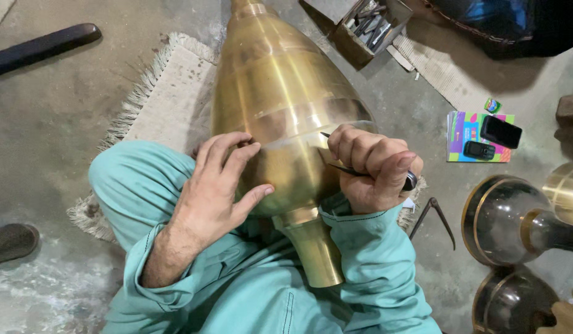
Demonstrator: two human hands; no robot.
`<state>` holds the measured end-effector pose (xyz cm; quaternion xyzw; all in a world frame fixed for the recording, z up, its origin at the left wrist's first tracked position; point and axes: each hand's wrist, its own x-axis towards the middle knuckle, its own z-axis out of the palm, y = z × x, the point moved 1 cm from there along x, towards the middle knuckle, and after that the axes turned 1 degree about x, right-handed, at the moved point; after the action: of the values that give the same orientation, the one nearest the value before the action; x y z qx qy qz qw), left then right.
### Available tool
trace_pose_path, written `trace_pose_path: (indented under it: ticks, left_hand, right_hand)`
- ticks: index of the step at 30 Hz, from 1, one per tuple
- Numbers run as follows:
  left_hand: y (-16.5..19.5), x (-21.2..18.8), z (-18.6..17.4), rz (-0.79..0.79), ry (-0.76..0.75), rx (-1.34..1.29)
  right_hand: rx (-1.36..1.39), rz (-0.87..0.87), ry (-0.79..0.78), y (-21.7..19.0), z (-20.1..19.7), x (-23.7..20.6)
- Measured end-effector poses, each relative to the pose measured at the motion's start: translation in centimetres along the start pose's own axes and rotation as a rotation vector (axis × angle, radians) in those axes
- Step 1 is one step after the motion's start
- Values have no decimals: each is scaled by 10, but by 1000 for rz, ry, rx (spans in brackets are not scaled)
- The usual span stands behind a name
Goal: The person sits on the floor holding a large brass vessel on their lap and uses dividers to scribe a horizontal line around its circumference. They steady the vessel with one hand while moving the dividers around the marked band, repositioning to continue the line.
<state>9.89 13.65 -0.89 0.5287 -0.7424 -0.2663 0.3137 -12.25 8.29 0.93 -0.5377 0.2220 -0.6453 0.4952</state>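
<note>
Head view, brass vessel (280, 93) lengthwise (neck toward lap), right hand (373, 170) scribing

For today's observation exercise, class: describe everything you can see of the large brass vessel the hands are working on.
The brass vessel is a big, bulb-shaped body of golden, brushed-looking metal with faint horizontal bands. It tapers to a narrow neck at the far end and a flared tubular stem near the lap. It lies across the person's legs over a fringed rug. The left hand steadies it; the right hand presses a thin dark tool against it.
</note>
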Motion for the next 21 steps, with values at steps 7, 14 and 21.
trace_pose_path:
  ticks: [7, 14, 21]
  left_hand:
    - [-6, 0, -3, -8, 9, -25]
    - [-12, -1, -7, -19, 2, -21]
    - [-17, -1, -12, -13, -9, -54]
  right_hand:
    - [-34, 12, 15, 3, 6, 3]
    - [-44, 20, 9, 8, 7, 4]
    - [-37, 6, 31, 14, 7, 4]
